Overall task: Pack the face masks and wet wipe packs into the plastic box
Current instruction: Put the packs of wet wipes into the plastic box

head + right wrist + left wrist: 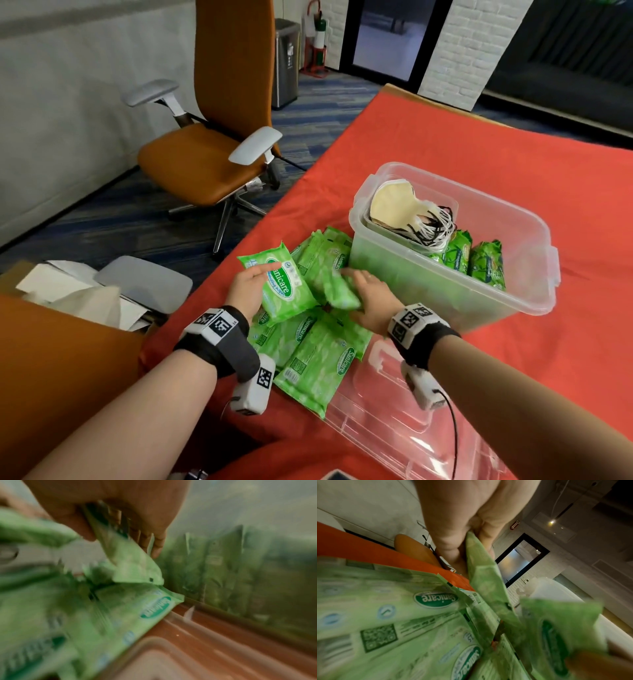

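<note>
A clear plastic box [527, 301] stands on the red cloth and holds a stack of face masks [394, 205] and upright green wet wipe packs [486, 262]. A pile of several green wipe packs [318, 359] lies just left of the box. My left hand [246, 287] grips one pack [282, 287] from that pile, pinched between thumb and fingers [452, 545] in the left wrist view. My right hand [370, 298] grips another pack [337, 284] beside the box wall; the blurred right wrist view shows that pack [130, 561] held in the fingers [157, 545].
The box's clear lid [387, 411] lies on the cloth near me, partly under the pile. An orange office chair [219, 137] stands beyond the table's left edge. A cardboard box with papers [78, 291] sits at my left. Open red cloth [479, 137] stretches behind the box.
</note>
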A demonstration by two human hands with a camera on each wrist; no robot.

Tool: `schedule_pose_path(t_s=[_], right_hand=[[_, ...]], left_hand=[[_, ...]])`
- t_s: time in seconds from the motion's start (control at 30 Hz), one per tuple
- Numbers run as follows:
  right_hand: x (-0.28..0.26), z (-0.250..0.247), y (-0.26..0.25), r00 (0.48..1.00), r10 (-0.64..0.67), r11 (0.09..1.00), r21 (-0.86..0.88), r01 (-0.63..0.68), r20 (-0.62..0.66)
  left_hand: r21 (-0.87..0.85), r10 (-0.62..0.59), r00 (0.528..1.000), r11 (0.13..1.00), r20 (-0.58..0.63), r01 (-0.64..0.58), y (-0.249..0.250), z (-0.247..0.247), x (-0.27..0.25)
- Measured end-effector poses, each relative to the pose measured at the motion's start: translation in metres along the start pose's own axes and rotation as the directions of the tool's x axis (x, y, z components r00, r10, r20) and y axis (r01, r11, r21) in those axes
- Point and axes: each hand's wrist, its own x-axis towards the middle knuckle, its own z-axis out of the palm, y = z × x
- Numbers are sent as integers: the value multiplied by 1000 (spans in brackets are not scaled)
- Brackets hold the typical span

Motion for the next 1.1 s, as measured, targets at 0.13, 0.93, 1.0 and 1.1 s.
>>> schedule_pose_path(t_s=[0.13,0.93,1.0,1.1], right_hand=[[7,-17,-15,962,230,796,597,-98,-148],[2,40,-22,870,217,966,-228,-125,443],[4,43,-26,856,219,962,-249,-110,468],[7,43,-32,856,225,965,-230,-128,466]], left_hand=[[-3,9,999,1000,38,-9,12,8,-10],[19,79,997,997,28,-79,4,2,-15],[64,113,993,991,43,-116,3,0,-16],[127,144,983,979,117,-158,-2,-4,-17]])
